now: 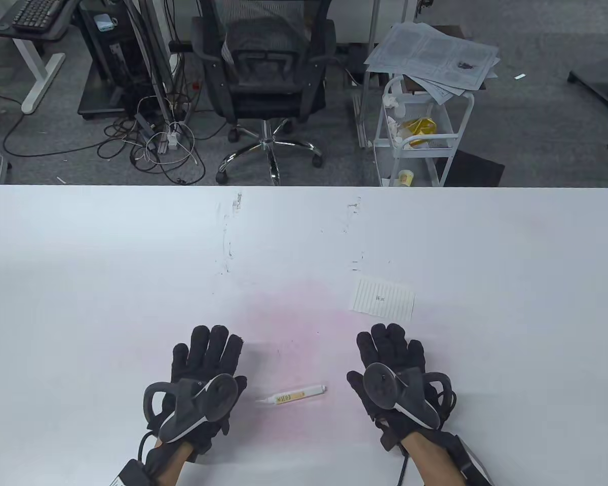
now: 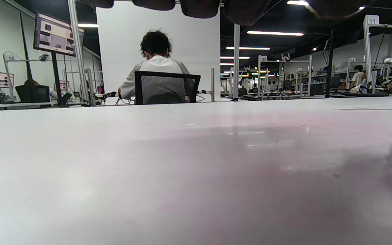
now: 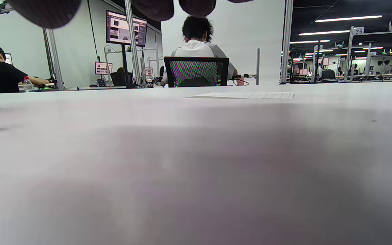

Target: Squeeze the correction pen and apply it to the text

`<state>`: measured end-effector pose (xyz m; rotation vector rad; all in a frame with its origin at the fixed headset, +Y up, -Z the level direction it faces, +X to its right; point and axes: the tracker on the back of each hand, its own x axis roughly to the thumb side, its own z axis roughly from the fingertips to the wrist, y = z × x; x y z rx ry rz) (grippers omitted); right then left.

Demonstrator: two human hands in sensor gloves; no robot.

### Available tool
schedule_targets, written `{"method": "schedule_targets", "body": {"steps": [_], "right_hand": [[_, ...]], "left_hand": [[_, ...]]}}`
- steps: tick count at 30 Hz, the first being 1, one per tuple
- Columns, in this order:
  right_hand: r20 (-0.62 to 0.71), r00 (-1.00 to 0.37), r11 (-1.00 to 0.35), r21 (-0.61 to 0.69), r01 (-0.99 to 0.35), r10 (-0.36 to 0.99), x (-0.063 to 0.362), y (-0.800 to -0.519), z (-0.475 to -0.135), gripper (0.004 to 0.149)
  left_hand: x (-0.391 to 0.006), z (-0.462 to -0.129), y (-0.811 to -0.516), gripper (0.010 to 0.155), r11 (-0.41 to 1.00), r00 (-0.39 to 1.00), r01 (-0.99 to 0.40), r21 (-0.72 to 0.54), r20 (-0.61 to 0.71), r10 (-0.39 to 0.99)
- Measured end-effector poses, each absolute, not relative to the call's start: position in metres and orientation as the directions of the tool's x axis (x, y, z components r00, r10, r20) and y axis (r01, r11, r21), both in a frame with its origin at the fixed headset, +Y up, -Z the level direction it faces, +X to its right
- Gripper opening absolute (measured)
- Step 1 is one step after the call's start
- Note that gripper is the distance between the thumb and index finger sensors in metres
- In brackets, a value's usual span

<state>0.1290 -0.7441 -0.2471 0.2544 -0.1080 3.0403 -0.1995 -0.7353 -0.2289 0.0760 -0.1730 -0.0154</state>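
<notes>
With both hands, left hand (image 1: 202, 385) and right hand (image 1: 397, 377), flat and empty beside the correction pen (image 1: 292, 395), we judged a mid-barrel pinch best

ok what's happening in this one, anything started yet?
Not yet. Both gloved hands lie flat, palms down, on the white table, holding nothing. The correction pen lies on the table between the left hand and right hand, untouched. The small lined paper slip with the text sits just beyond the right hand's fingertips.
</notes>
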Motion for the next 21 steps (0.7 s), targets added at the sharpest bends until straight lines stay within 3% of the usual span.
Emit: {"method": "schedule_targets", "body": {"steps": [21], "right_hand": [[0.173, -0.981, -0.994, -0.058, -0.097, 0.085, 0.1283, -0.7453, -0.2477, 0.074]], "left_hand": [[-0.2033, -0.2306, -0.7356, 0.073, 0.998, 0.988, 0.012, 0.056, 0.154, -0.021]]}}
